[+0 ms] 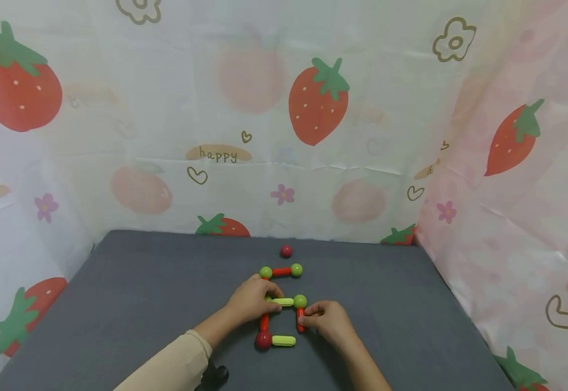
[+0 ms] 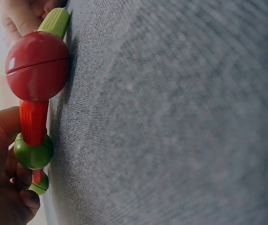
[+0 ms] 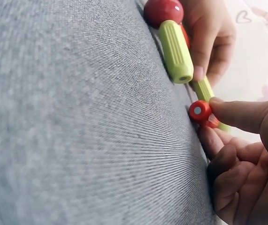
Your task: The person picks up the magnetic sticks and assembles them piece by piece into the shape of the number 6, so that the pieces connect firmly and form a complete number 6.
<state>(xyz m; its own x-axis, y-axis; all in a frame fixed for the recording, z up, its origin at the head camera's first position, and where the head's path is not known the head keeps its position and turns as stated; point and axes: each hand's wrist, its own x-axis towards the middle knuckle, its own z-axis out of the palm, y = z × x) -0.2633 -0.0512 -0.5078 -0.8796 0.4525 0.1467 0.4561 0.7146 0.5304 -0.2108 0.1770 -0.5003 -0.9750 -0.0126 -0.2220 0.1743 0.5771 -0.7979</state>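
Observation:
On the dark table lies a figure of toy construction rods and balls. My left hand (image 1: 251, 300) grips the middle-left green ball (image 2: 33, 151), its fingers partly hiding it. A yellow-green rod (image 1: 284, 302) runs from there to the right green ball (image 1: 300, 301). Below that ball, my right hand (image 1: 332, 320) pinches a red rod (image 1: 301, 313) between thumb and fingers; its free end shows a pale round tip in the right wrist view. A left red rod (image 1: 264, 322) leads down to a big red ball (image 1: 263, 340) with a lower yellow-green rod (image 1: 284, 341) attached.
Above, an upper-left green ball (image 1: 266, 272), a top red rod (image 1: 281, 271) and an upper-right green ball (image 1: 296, 270) join up. A loose red ball (image 1: 286, 251) lies near the back edge. By the left sleeve sits a black object (image 1: 220, 374). Strawberry-print cloth (image 1: 274, 179) surrounds the table.

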